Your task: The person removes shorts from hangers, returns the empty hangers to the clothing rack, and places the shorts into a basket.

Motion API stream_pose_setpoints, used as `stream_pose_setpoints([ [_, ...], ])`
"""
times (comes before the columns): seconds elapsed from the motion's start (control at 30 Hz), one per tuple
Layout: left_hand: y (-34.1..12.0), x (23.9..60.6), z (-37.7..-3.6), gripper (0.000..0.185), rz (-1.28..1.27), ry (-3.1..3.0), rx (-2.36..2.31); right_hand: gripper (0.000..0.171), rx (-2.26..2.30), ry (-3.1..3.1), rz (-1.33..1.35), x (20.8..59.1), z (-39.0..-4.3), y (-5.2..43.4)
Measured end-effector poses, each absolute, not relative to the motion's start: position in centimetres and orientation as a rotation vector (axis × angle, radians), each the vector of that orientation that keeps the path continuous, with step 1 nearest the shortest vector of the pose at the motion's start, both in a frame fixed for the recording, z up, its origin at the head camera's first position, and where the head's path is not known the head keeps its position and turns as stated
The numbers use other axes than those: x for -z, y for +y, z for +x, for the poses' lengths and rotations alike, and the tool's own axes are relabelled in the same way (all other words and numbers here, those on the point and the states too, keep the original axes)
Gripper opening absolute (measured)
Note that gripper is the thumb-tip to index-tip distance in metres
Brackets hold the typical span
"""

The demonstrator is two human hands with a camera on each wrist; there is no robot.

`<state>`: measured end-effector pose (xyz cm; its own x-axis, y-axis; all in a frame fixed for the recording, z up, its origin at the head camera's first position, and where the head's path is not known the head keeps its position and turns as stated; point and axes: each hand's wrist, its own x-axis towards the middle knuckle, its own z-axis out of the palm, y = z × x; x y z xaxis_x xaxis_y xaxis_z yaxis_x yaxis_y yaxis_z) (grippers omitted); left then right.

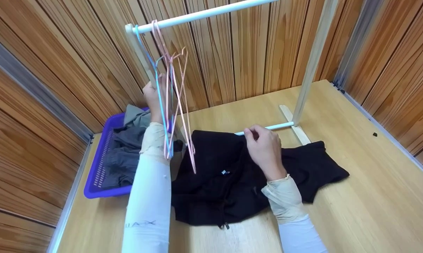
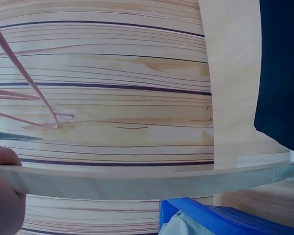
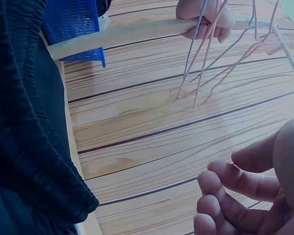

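My left hand (image 1: 155,102) grips the left wooden post (image 2: 137,185) of a clothes rack, behind the hanging hangers. Fingers curled round that post also show in the right wrist view. Held above a black garment (image 1: 204,207), my right hand (image 1: 266,151) has loosely curled fingers (image 3: 210,200) with nothing between them. The garment lies crumpled across the rack's base, with a small pale tag (image 1: 225,172) near its middle. A blue hanger (image 1: 157,88) and several pink hangers (image 1: 191,154) hang at the left end of the rack's white top bar (image 1: 204,14).
A purple basket (image 1: 91,182) with folded grey clothes (image 1: 121,161) stands at the left against the wood-panelled wall (image 1: 246,63). The rack's right post (image 1: 311,66) rises from a wooden foot (image 1: 301,135), with a white lower bar (image 1: 280,125) joining it.
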<state>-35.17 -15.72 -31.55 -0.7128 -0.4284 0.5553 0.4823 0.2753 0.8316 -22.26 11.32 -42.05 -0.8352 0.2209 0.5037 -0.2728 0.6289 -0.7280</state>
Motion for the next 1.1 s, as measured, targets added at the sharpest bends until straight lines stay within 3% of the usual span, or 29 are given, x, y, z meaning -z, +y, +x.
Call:
stream_pose_setpoints([
  [0.1,-15.8,31.6,-34.9,0.054,-0.038,-1.832,1.516,0.016,-1.142,-2.292,0.050,42.2,-22.4,11.4],
  [0.27,-16.2,31.9,-34.1,0.019,-0.083,-1.779,1.686,0.018,-1.158,-2.344,0.108,42.4,-22.6,11.6],
  [0.47,-17.3,32.6,-32.6,0.042,-0.152,-1.760,1.874,0.017,-1.108,-2.419,0.388,43.0,-22.6,11.6],
  [0.6,-18.1,33.4,-31.5,0.044,-0.150,-1.801,1.850,0.017,-1.082,-2.456,0.662,43.6,-22.5,11.4],
  [0.8,-19.9,35.1,-28.8,0.039,-0.080,-1.923,1.673,0.056,-1.025,-2.575,0.891,44.6,-22.2,11.0],
  [1.1,-24.6,38.6,-23.0,0.038,0.210,-2.175,1.046,0.105,-0.939,-2.878,0.946,45.4,-21.6,9.9],
])
